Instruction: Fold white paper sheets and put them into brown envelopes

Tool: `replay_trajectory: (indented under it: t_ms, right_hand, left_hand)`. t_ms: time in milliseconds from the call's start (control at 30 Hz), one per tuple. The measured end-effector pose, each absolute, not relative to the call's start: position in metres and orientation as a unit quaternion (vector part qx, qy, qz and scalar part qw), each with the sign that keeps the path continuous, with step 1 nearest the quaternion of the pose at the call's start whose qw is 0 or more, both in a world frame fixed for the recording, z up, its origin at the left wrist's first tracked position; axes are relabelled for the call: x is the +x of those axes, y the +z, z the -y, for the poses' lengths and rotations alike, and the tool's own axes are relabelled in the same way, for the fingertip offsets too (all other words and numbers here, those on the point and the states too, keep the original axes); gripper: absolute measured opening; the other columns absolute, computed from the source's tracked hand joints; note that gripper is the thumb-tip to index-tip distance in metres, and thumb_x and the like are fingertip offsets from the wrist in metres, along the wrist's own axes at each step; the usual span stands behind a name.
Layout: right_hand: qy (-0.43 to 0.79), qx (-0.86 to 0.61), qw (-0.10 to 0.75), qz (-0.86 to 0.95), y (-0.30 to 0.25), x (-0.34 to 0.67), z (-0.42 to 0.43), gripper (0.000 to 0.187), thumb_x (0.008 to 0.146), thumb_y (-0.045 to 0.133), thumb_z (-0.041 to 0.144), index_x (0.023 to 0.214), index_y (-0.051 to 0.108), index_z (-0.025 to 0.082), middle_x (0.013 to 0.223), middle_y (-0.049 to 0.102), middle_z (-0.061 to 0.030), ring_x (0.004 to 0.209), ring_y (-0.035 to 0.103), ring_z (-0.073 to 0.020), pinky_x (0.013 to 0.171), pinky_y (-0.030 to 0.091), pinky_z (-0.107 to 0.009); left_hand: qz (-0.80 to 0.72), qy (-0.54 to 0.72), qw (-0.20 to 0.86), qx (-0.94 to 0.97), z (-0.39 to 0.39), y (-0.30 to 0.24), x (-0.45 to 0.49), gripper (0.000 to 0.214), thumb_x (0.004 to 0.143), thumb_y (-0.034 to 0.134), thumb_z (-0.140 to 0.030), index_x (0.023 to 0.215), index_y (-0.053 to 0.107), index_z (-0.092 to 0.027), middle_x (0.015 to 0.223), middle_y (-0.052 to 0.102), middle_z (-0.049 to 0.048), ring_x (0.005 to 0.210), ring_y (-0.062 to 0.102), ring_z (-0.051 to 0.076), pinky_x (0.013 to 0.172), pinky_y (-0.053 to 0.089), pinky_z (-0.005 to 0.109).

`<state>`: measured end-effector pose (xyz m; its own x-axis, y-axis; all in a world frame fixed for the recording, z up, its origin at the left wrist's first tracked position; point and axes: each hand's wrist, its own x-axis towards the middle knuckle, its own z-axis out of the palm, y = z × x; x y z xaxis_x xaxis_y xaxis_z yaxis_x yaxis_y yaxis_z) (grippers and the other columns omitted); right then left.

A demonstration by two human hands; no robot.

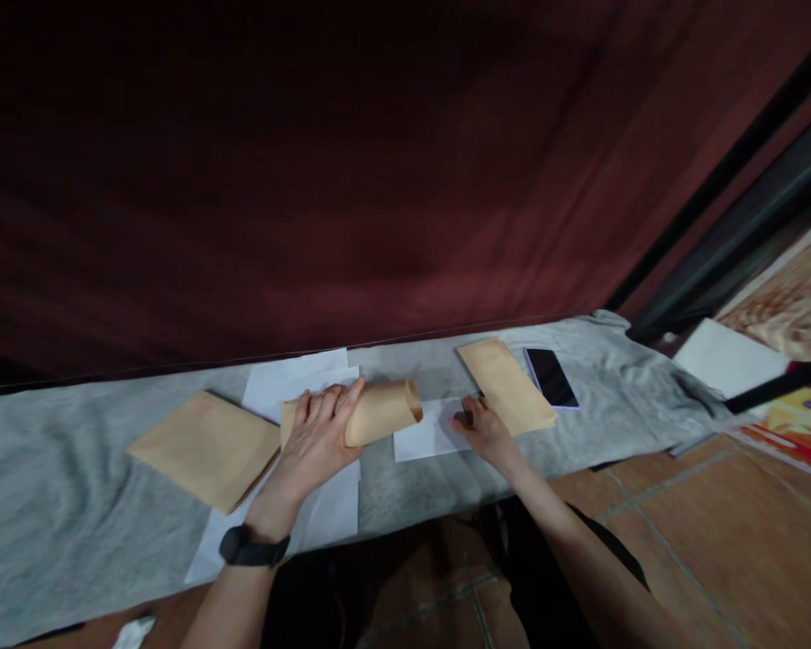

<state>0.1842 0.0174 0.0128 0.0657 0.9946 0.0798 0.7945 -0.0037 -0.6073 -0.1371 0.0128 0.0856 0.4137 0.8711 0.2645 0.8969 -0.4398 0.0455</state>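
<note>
My left hand (317,442) grips a brown paper envelope (382,410) that bulges open like a tube, its mouth facing right. My right hand (483,428) rests with curled fingers on a small folded white sheet (425,437) lying on the grey cloth, just right of the envelope's mouth. A black watch (251,547) sits on my left wrist.
A grey cloth (60,505) covers the long table. A stack of brown envelopes (206,448) lies at the left, with white sheets (294,379) under my left hand. Another brown envelope (506,383) and a dark phone (551,378) lie at the right. A dark red curtain hangs behind.
</note>
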Motion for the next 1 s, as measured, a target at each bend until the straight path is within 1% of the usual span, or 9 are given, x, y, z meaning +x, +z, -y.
replay_trajectory:
  t_ms: [133,233,333,433,533,633,700,867,1000]
  right_hand:
    - [0.135,-0.72,0.16,0.662,0.016,0.172,-0.008,0.044,0.081,0.072,0.043,0.114,0.061,0.015,0.109,0.066,-0.0156,0.107,0.064,-0.0305,0.091,0.047,-0.035]
    - [0.144,-0.735,0.14,0.648,0.02,0.165,-0.007,0.036,0.083,0.071,0.038,0.11,0.06,0.015,0.104,0.069,-0.0143,0.103,0.066,-0.0296,0.087,0.047,-0.034]
    - [0.155,-0.736,0.15,0.642,0.02,0.164,-0.008,0.026,0.084,0.07,0.034,0.1,0.061,0.017,0.098,0.071,-0.0127,0.096,0.068,-0.0284,0.081,0.047,-0.033]
    - [0.156,-0.72,0.194,0.648,0.018,0.168,-0.011,0.011,0.085,0.066,0.031,0.085,0.061,0.021,0.089,0.07,-0.0094,0.087,0.068,-0.0256,0.076,0.046,-0.032]
    - [0.167,-0.7,0.299,0.626,0.021,0.179,-0.015,0.012,0.086,0.059,0.028,0.076,0.056,0.024,0.075,0.065,-0.0044,0.075,0.064,-0.0228,0.07,0.045,-0.031]
    - [0.19,-0.662,0.433,0.581,0.032,0.19,-0.021,0.011,0.087,0.053,0.033,0.08,0.054,0.024,0.071,0.062,-0.0027,0.069,0.061,-0.0222,0.065,0.045,-0.031]
    - [0.204,-0.637,0.485,0.564,0.04,0.194,-0.023,0.016,0.089,0.049,0.038,0.087,0.055,0.024,0.075,0.063,-0.0031,0.072,0.06,-0.022,0.065,0.046,-0.031]
    - [0.288,-0.565,0.57,0.523,0.045,0.184,-0.026,0.025,0.089,0.05,0.047,0.094,0.058,0.024,0.081,0.063,-0.0027,0.078,0.058,-0.0209,0.068,0.05,-0.03]
    - [0.296,-0.563,0.544,0.547,0.037,0.175,-0.024,0.027,0.089,0.053,0.049,0.085,0.06,0.023,0.076,0.062,-0.0018,0.074,0.057,-0.0202,0.069,0.048,-0.03]
  left_hand:
    - [0.538,-0.107,0.043,-0.835,-0.012,0.078,-0.145,0.101,0.076,0.068,-0.031,0.16,0.012,-0.024,0.138,0.052,0.0153,0.133,0.047,0.035,0.118,0.022,0.061]
    - [0.546,-0.1,0.034,-0.831,-0.013,0.075,-0.147,0.101,0.076,0.068,-0.031,0.16,0.012,-0.025,0.139,0.052,0.0148,0.133,0.047,0.035,0.118,0.022,0.061]
    - [0.554,-0.087,0.017,-0.827,-0.014,0.074,-0.149,0.102,0.075,0.067,-0.031,0.16,0.011,-0.025,0.139,0.051,0.0146,0.133,0.046,0.034,0.118,0.021,0.06]
    - [0.563,-0.077,-0.003,-0.823,-0.015,0.072,-0.151,0.104,0.074,0.066,-0.029,0.16,0.009,-0.026,0.14,0.05,0.0138,0.135,0.045,0.034,0.118,0.019,0.06]
    - [0.572,-0.073,-0.018,-0.817,-0.016,0.071,-0.153,0.105,0.072,0.067,-0.03,0.16,0.008,-0.027,0.141,0.05,0.0129,0.136,0.044,0.034,0.118,0.019,0.059]
    - [0.577,-0.075,-0.027,-0.813,-0.017,0.069,-0.153,0.105,0.073,0.067,-0.032,0.16,0.009,-0.027,0.141,0.05,0.0135,0.136,0.044,0.035,0.117,0.019,0.059]
    - [0.578,-0.078,-0.029,-0.812,-0.017,0.069,-0.152,0.105,0.073,0.067,-0.031,0.16,0.009,-0.026,0.14,0.05,0.0141,0.135,0.044,0.035,0.117,0.019,0.059]
    - [0.58,-0.097,-0.015,-0.809,-0.018,0.068,-0.148,0.106,0.074,0.068,-0.031,0.16,0.007,-0.026,0.143,0.047,0.0153,0.137,0.043,0.037,0.117,0.02,0.062]
    - [0.575,-0.119,-0.007,-0.809,-0.02,0.068,-0.148,0.108,0.075,0.07,-0.035,0.16,0.004,-0.026,0.142,0.046,0.0155,0.137,0.042,0.036,0.116,0.022,0.062]
